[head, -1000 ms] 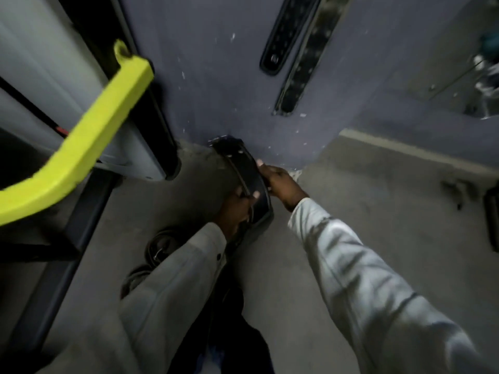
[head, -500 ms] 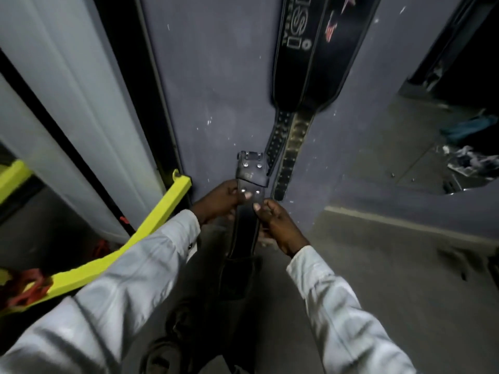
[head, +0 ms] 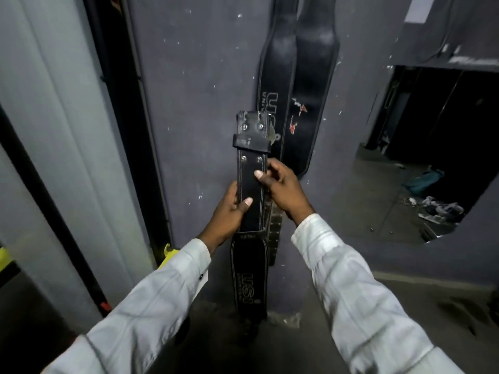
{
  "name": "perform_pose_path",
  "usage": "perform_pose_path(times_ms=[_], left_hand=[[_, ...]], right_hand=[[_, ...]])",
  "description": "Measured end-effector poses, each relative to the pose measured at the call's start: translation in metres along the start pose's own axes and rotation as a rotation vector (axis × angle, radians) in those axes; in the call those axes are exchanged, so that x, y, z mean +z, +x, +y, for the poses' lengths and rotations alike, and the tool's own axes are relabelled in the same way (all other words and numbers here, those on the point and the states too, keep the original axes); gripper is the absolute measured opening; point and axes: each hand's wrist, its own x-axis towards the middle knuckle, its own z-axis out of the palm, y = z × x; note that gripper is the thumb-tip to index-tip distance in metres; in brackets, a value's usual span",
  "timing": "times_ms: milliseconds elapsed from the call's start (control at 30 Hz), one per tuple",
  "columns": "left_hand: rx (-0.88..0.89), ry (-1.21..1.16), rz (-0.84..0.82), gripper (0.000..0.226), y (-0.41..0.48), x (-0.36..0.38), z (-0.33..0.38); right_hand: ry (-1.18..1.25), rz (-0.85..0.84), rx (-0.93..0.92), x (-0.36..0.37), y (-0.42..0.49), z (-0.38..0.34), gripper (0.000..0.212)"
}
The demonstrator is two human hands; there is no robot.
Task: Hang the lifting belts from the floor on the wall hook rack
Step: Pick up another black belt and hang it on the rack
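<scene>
Belt (head: 250, 182) lifted higher, left hand (head: 229, 213) and right hand (head: 285, 190) gripping it, scuffed grey wall (head: 202, 103) behind

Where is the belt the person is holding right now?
In the middle of the head view, the lifting belt stands upright, gripped by the left hand and right hand, in front of the grey wall, just left of two hanging belts.

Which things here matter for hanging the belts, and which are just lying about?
Job: held belt, left hand, right hand, hanging belts.
Lying about: yellow bar, teal item, white clutter beside it.
</scene>
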Motion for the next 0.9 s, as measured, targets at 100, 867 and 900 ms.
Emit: perform_pose_path(times_ms=[100,867,900], left_hand=[[0.104,0.002,0.082,0.045,0.021,0.009,0.017],[0.418,-0.177,0.332,0.049,0.117,0.021,0.141],[0.420,-0.188,0.333,0.048,0.117,0.021,0.143]], right_hand=[[-0.015,0.019,-0.028,-0.007,0.009,-0.006,0.027],[-0.196,0.173,-0.058,-0.032,0.041,-0.036,0.020],[-0.134,0.092,0.001,-0.035,0.038,-0.033,0.019]])
